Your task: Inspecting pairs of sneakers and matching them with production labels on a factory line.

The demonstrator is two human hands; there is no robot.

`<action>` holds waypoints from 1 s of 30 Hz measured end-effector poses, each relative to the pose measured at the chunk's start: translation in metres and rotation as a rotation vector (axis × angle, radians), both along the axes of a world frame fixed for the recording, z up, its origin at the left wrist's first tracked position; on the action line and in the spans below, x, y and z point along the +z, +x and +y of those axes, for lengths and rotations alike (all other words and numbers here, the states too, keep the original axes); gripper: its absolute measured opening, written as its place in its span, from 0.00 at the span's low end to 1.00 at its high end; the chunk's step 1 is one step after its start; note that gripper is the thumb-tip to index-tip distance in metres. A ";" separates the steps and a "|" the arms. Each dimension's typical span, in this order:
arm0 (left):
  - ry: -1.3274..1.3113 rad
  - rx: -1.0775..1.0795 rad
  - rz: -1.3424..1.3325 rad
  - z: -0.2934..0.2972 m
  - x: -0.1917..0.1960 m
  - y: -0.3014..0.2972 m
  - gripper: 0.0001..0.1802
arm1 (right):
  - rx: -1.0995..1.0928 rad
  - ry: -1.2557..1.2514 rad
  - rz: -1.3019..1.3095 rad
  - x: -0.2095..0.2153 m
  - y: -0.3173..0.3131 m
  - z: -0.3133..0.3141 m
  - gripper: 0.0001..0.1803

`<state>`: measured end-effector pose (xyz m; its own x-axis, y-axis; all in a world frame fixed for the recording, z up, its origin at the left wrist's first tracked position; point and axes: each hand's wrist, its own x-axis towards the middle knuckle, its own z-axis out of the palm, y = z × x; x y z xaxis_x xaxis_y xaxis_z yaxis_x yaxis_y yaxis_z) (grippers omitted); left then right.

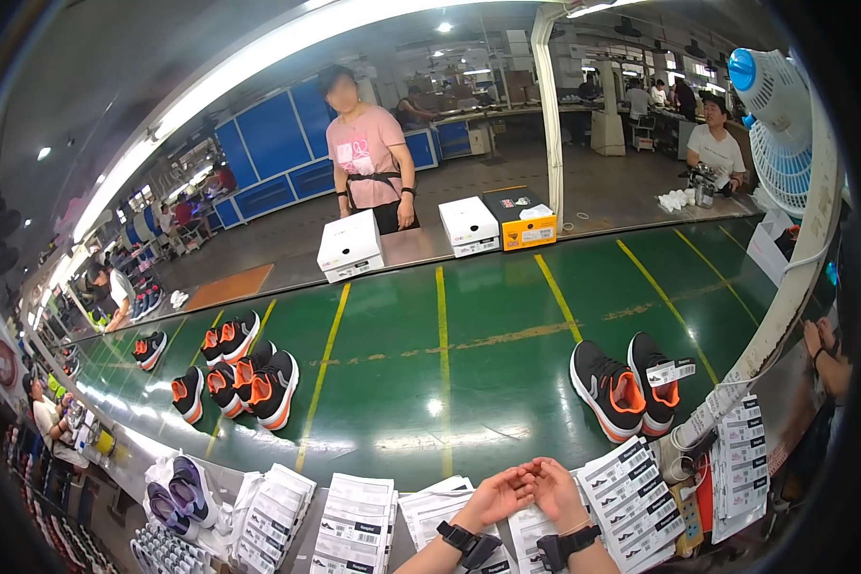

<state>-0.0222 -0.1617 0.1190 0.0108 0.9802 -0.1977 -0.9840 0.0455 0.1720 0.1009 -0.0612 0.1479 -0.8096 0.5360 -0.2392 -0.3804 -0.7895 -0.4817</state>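
Observation:
Close together at the front edge of the green conveyor belt (383,344) are my left hand (500,495) and my right hand (553,488). Their fingertips meet, with the fingers loosely bent, and I see nothing held in either palm. Below them lie stacks of white label sheets, among them a middle stack (438,521) and a right stack (631,502). Beyond my right hand, a black sneaker (607,390) with orange lining stands beside its mate (656,383), which has a white tag at its opening.
Several black and orange sneakers (270,387) stand at left on the belt. White shoeboxes (351,251) and an orange-and-black shoebox (528,230) line the far ledge, near a person in pink (368,148). A white post (784,306) and fans (780,134) rise at right. Purple shoes (182,493) sit front left.

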 end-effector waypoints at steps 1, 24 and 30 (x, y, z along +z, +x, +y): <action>0.008 0.000 0.002 0.000 0.000 0.000 0.14 | 0.002 0.001 0.000 -0.001 0.000 0.000 0.08; 0.031 0.018 0.010 -0.008 0.003 -0.003 0.14 | 0.011 0.018 0.020 -0.005 -0.004 -0.005 0.08; 0.052 0.010 0.022 -0.007 0.003 -0.003 0.14 | 0.022 0.006 0.009 -0.004 -0.004 -0.004 0.07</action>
<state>-0.0249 -0.1691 0.1216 -0.0028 0.9891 -0.1470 -0.9802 0.0264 0.1960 0.0968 -0.0655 0.1437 -0.8231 0.5198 -0.2287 -0.3676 -0.7947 -0.4831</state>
